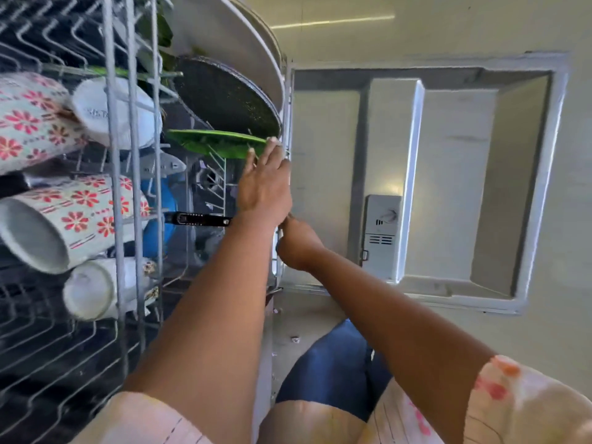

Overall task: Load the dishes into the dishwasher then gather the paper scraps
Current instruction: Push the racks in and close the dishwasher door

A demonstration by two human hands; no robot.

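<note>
A green plate (pixel 217 143) stands on edge in the lower dishwasher rack (pixel 282 161), just left of centre in the frame, below a dark plate (pixel 224 97) and a large white plate (pixel 224 36). The left hand (pixel 264 184) touches its rim with straight, released fingers. The right hand (pixel 296 245), just below, curls around the rack's edge. Floral mugs (pixel 64 219) lie at far left; the open door (pixel 448 187) fills the right.
</note>
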